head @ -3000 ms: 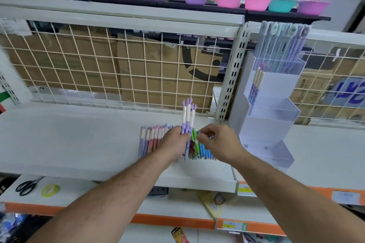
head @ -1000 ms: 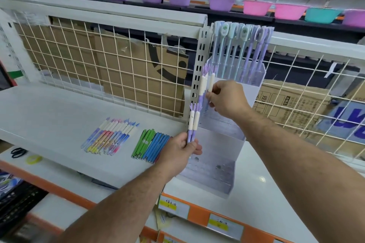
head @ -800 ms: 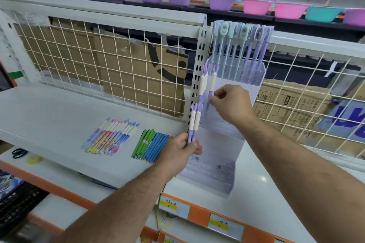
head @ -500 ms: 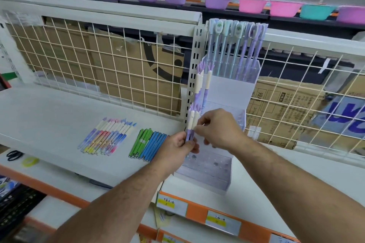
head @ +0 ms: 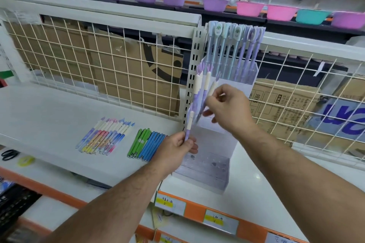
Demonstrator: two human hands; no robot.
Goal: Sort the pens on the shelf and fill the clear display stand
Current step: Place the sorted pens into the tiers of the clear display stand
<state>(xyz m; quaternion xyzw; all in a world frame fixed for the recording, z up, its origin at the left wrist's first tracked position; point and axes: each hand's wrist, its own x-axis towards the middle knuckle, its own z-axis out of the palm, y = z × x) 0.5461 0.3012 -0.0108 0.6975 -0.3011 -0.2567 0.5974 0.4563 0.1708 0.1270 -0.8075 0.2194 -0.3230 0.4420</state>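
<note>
Purple-and-cream pens are what we've got going: our left hand (head: 178, 147) pinches one purple pen (head: 189, 124) upright by its lower end, while our right hand (head: 227, 108) grips another pen (head: 211, 88) between thumb and fingers in front of the clear display stand's (head: 209, 167) middle tier. Two pens (head: 201, 85) already stand in that tier, and from our left hand the sorted pastel pens (head: 104, 136) and green and blue pens (head: 147, 144) lie at 9 o'clock on the white shelf (head: 49, 116).
</note>
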